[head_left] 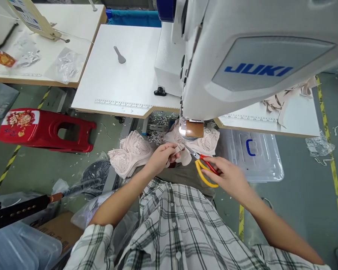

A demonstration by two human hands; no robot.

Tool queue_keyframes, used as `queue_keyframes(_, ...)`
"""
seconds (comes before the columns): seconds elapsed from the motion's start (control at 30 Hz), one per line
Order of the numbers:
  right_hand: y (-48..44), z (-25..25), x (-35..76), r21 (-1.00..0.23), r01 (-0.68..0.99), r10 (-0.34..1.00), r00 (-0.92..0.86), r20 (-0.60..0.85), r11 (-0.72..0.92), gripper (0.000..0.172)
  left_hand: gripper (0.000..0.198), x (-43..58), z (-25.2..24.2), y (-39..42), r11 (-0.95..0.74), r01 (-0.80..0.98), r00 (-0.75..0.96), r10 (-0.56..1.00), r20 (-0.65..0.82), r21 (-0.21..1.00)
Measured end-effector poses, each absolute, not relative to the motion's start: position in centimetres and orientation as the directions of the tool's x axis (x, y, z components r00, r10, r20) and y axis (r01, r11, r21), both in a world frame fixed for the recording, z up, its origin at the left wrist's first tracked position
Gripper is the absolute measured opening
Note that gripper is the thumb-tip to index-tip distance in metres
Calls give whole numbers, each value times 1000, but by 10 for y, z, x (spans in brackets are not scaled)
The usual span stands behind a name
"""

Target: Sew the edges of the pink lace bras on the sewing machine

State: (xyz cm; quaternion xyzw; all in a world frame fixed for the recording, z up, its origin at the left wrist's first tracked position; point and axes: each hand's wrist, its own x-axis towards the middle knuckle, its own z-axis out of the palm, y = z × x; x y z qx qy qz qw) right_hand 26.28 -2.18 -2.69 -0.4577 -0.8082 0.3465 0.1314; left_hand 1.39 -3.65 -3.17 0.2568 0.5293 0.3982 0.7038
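Observation:
Between its fingertips my left hand [163, 156] pinches a pale pink fabric strap [179, 148], just below the sewing machine head. My right hand [228, 177] grips a pair of scissors [205, 165] with red and yellow handles. Their blades point up and left and reach close to the strap; whether they touch it I cannot make out. A pale pink lace bra [210, 141] lies behind my hands, under the machine, partly hidden by it. Left of my left hand rests another stack of lace bra cups [133, 152].
The white JUKI sewing machine [242, 56] overhangs from the upper right. White worktable [129, 82] edges run ahead of me. A red stool [47, 129] stands at left, a clear lidded plastic box [253, 157] at right. Beige fabric pieces [281, 99] lie on the right tabletop.

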Motion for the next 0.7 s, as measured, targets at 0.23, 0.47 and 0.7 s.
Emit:
queue_keyframes(0.23, -30, -24, 259, -724, 657, 842, -499, -206, 212, 36, 44, 9, -39, -38, 492, -353, 81, 864, -498, 796)
queue_keyframes(0.47, -22, -28, 235, -712, 677, 833, -493, -249, 187, 40, 40, 9, -39, -41, 423, -230, -1, 901, -434, 877)
queue_keyframes(0.7, -11, -30, 230, -763, 633, 824, -496, -273, 129, 36, 39, 8, -38, -41, 393, -131, -55, 914, -403, 910)
